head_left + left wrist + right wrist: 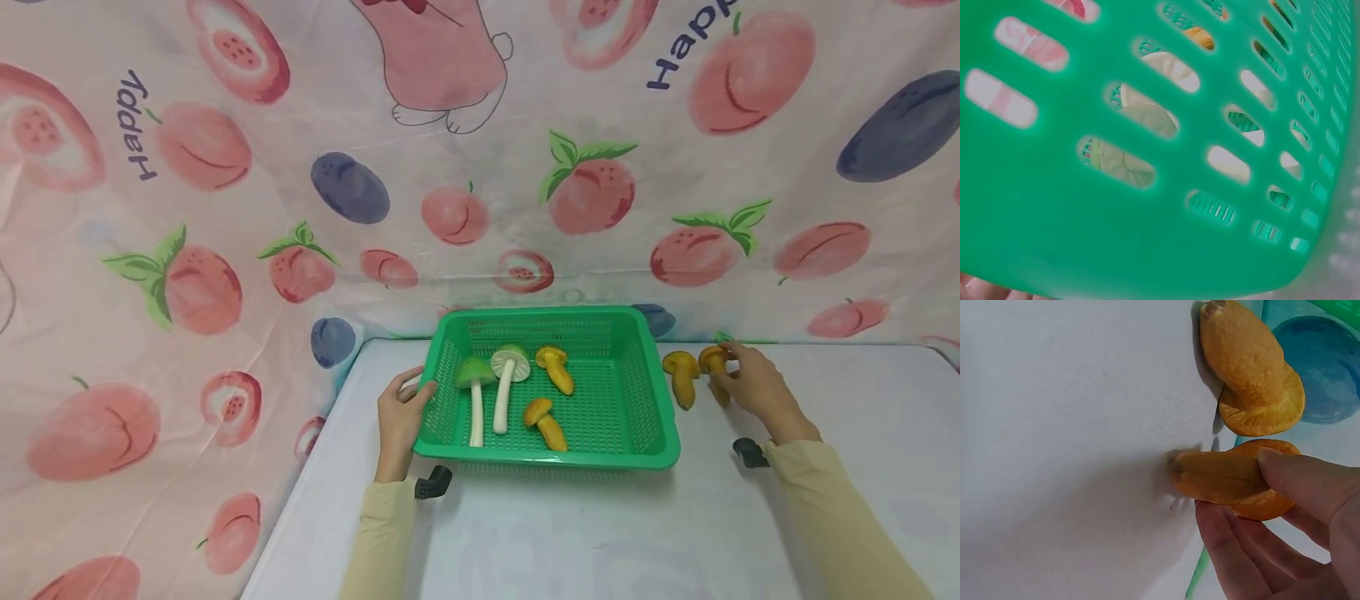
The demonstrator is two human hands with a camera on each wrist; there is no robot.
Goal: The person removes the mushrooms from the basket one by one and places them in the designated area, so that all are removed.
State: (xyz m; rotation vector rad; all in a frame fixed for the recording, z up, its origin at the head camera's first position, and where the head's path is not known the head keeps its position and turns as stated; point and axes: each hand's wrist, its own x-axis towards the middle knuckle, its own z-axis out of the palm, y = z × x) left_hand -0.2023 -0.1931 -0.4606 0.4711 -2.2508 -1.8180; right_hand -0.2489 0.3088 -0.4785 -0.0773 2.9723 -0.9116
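Yellow mushroom (715,359) is pinched in your right hand (761,387), beside a second mushroom (682,382), right of the green basket (547,458), as your left hand (399,421) grips the basket's left rim.

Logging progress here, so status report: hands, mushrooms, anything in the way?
Left hand holding basket at its left side. Right hand pinching yellow mushroom, second mushroom beside it. Four more in basket. Nothing visibly in the way.

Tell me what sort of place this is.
Likely an indoor tabletop setup, perhaps staged: a white table, a fruit-patterned cloth behind it, and a green basket holding mushrooms.
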